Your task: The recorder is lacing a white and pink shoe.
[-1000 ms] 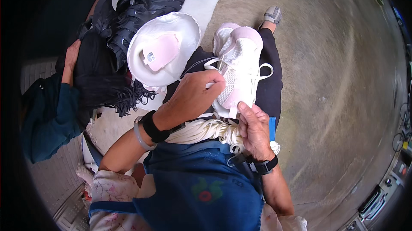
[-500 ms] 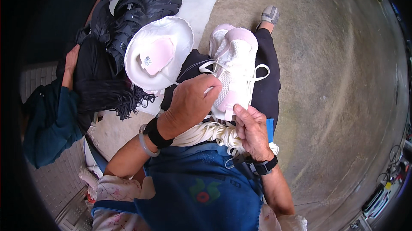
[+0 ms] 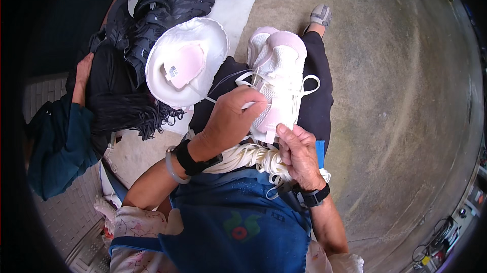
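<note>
A white mesh shoe upper [image 3: 286,78] with pale pink toe and tongue lies across my lap. My left hand [image 3: 231,121] is closed in a pinch on a white shoelace [image 3: 248,104], beside the upper's left edge. With thumb and fingers, my right hand [image 3: 300,154] grips the upper at its near end, by the pink tongue. A lace loop [image 3: 310,86] stands out on the upper's right side. Behind it sits another white and pink shoe part [image 3: 257,37]. A bundle of cream laces [image 3: 248,157] rests on my lap, under my wrists.
Left of the upper is a white bowl-shaped cloth piece [image 3: 215,34] with a pink labelled piece [image 3: 187,62] inside. Several black shoes [image 3: 152,24] lie beyond. A co-worker's hand [image 3: 84,70] and dark sleeve are at far left, near black laces [image 3: 119,111]. Concrete floor spreads right.
My left hand has shifted slightly right and up, still pinching the lace; a bit of lace now shows across the upper by its fingertips. My right hand keeps its grip.
</note>
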A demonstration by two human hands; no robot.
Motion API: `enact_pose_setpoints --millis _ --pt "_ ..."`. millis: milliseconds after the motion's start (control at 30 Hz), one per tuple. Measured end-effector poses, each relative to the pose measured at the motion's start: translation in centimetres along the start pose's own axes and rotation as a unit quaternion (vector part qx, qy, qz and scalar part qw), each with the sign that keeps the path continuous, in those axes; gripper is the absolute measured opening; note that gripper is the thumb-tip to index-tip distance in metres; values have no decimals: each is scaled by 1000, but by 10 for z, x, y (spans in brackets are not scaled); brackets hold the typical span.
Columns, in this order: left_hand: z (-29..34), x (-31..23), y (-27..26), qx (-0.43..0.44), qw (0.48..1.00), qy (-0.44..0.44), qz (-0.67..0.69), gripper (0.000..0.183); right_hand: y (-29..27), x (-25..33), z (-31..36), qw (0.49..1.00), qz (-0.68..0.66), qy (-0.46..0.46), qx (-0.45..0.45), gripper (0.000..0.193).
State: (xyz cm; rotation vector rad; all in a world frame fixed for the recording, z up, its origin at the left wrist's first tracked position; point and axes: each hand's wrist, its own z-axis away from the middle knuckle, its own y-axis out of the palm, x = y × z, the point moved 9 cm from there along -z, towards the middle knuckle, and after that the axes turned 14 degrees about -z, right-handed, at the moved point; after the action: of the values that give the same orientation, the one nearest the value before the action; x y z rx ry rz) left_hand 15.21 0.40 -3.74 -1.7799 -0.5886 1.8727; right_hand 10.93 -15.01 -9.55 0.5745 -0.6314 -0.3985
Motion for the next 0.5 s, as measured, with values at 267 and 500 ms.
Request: enact_pose_setpoints --millis 267,500 --pt "-3 -16 -8 -8 997 30 -74 10 -2 -1 -1 1000 1 6 -2 22" --pt "-1 -29 -11 29 981 44 -185 8 -4 -2 -1 1000 6 -5 8 23"
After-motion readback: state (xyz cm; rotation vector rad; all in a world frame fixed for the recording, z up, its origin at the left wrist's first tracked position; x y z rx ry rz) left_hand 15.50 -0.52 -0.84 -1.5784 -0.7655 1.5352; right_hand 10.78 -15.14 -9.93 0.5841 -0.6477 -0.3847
